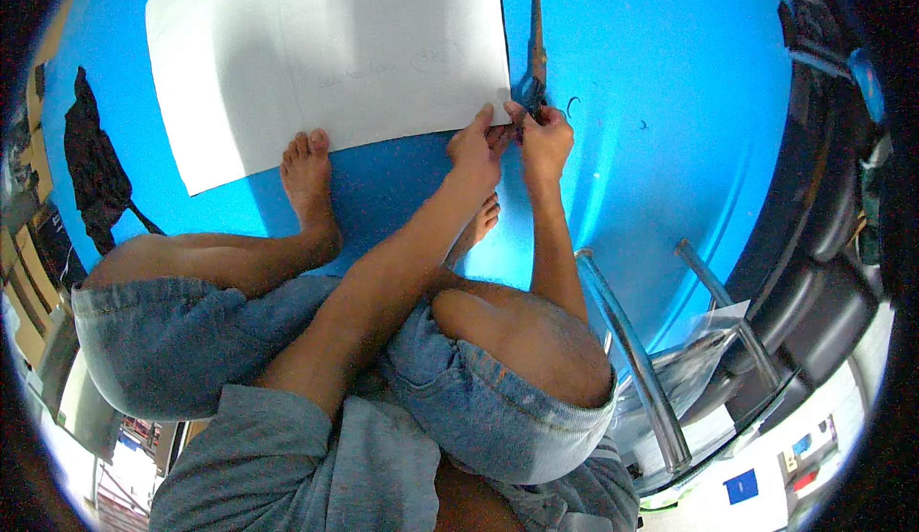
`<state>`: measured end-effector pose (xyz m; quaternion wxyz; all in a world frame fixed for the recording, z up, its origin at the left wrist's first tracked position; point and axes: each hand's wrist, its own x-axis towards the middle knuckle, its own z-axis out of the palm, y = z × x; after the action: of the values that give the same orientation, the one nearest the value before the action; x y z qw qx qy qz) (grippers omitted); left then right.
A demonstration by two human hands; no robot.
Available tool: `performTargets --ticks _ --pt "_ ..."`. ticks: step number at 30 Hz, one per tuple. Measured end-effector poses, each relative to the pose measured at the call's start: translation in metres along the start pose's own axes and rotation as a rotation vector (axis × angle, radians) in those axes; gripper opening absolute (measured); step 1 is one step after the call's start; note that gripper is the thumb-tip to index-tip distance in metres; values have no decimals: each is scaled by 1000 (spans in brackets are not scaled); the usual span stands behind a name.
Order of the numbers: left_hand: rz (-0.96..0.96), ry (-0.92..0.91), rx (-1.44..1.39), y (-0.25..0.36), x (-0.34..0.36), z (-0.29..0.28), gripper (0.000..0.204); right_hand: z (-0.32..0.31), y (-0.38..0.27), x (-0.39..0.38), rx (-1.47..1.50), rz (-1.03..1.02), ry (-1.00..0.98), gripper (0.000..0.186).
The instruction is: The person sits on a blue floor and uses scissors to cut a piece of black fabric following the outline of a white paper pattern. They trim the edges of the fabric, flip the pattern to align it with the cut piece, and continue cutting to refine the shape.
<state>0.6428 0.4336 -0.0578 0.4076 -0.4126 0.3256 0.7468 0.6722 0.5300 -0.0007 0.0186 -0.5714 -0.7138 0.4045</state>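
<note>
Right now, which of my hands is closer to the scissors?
Right. The right hand is on the handles of the scissors, gripping them. The left hand sits just to their left, pressing the corner of the white paper sheet.

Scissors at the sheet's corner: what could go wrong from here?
1. The left hand pins the white sheet right beside the scissors; its fingers could get nicked.
2. The bare left foot rests on the sheet's edge; shifting it may drag or crease the sheet.
3. The right hand hides the handles, so grip can't be judged.
</note>
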Motion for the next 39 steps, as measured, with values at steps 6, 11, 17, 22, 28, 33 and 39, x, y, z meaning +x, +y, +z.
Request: performTargets --ticks 6,11,17,22,28,33,39 --pt "2 251 116 4 -21 33 17 -54 59 -44 714 139 -478 39" --pt "13 230 150 2 -20 32 19 -71 114 -112 913 313 -590 53" --pt "-10 112 115 4 -17 21 19 -103 154 -160 774 191 -746 55" --pt "-13 218 250 4 -6 19 16 -100 152 -153 860 286 -859 68" --pt "-60 258 365 5 -9 22 15 -86 154 -141 968 150 -908 54" --pt "-53 256 382 7 -8 16 13 -82 161 -139 1005 125 -940 55" --pt "-58 302 418 8 -11 19 13 -75 152 -130 967 105 -920 52"
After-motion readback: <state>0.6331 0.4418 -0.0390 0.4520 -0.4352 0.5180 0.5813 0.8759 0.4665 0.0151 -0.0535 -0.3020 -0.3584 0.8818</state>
